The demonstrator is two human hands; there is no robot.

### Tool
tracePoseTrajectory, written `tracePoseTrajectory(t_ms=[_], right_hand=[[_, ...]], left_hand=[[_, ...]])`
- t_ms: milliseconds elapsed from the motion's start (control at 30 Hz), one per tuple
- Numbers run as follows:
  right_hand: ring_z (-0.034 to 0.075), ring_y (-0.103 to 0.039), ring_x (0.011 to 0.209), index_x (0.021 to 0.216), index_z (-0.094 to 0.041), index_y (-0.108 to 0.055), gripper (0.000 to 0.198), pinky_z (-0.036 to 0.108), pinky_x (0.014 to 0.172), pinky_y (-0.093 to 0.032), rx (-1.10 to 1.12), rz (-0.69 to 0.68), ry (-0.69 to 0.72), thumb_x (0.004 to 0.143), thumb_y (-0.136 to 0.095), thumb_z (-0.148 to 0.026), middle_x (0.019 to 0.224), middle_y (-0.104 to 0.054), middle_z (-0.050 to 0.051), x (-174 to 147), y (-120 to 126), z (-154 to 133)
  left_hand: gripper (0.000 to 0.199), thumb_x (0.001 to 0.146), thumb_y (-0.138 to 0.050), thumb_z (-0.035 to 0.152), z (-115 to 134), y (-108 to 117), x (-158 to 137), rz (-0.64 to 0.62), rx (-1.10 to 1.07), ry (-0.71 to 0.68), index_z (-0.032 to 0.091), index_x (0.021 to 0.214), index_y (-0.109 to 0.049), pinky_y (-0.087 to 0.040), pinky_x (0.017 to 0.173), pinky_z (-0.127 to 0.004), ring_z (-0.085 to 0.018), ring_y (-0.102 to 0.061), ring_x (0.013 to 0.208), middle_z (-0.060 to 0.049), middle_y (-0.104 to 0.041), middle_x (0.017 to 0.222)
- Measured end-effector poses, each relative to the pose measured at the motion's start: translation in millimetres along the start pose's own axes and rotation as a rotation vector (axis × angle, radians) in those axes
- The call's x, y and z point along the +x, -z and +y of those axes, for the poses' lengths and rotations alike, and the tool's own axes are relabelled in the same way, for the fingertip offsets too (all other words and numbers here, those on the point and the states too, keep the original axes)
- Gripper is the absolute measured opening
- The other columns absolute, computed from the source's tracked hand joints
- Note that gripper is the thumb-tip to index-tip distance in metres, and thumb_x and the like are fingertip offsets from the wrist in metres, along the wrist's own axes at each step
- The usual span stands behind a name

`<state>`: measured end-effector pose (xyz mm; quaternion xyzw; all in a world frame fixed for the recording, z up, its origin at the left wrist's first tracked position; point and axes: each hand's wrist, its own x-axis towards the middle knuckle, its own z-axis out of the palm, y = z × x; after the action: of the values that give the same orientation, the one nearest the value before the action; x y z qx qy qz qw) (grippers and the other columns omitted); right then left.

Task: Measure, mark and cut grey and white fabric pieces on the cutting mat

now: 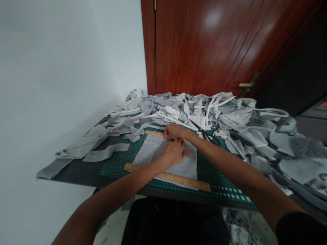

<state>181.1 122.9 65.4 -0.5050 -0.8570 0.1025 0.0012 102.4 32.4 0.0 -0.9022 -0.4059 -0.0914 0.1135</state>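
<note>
A light grey piece of cloth (184, 169) lies flat on a green cutting mat (114, 166). My left hand (176, 151) rests palm down on the cloth, its thumb stretched to the right. Just beyond it, my right hand (173, 131) is closed with curled fingers at the cloth's far edge. What those fingers hold, if anything, is hidden. A wooden ruler (154, 133) runs along that far edge, partly covered by my right hand. Across the near edge of the cloth lies a second wooden ruler (178, 179), touched by neither hand.
Black-handled scissors (204, 132) lie partly open right of my right hand. Heaps of grey and white fabric scraps (173, 105) cover the back and right of the dark table (81, 174). A strip of cloth (106, 152) lies at left. Behind are a wooden door (199, 51) and white wall (63, 68).
</note>
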Motion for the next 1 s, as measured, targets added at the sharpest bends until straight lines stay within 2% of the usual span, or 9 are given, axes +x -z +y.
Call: tracePoseTrajectory(t_ms=[333,800,1000], right_hand=[[0.015,-0.071,0.073,0.084,-0.016,-0.083,0.013,0.020,0.061,-0.044,0.076,0.053,0.090,0.082,-0.072,-0.009,0.082,-0.080,0.004,-4,-5,2],[0.015,-0.073,0.077,0.085,-0.015,-0.083,0.014,0.019,0.068,-0.049,0.183,0.106,0.132,0.082,-0.071,-0.008,0.086,-0.082,0.005,14,-15,-5],[0.016,-0.073,0.076,0.084,-0.015,-0.082,0.014,0.020,0.066,-0.048,0.198,0.128,0.134,0.081,-0.072,-0.007,0.083,-0.081,0.005,22,-18,-12]], left_hand=[[0.070,0.106,-0.041,0.064,0,0,-2,-0.006,-0.050,-0.003,0.004,0.136,-0.062,-0.048,0.098,-0.046,-0.036,-0.059,0.124,-0.025,-0.066,0.133],[0.068,0.106,-0.046,0.063,0,1,1,-0.042,-0.066,-0.003,0.004,0.134,-0.065,-0.047,0.106,-0.045,-0.035,-0.062,0.127,-0.023,-0.068,0.134],[0.067,0.105,-0.051,0.058,0,2,1,-0.034,-0.153,0.003,0.000,0.137,-0.063,-0.048,0.108,-0.045,-0.037,-0.063,0.127,-0.026,-0.068,0.135]])
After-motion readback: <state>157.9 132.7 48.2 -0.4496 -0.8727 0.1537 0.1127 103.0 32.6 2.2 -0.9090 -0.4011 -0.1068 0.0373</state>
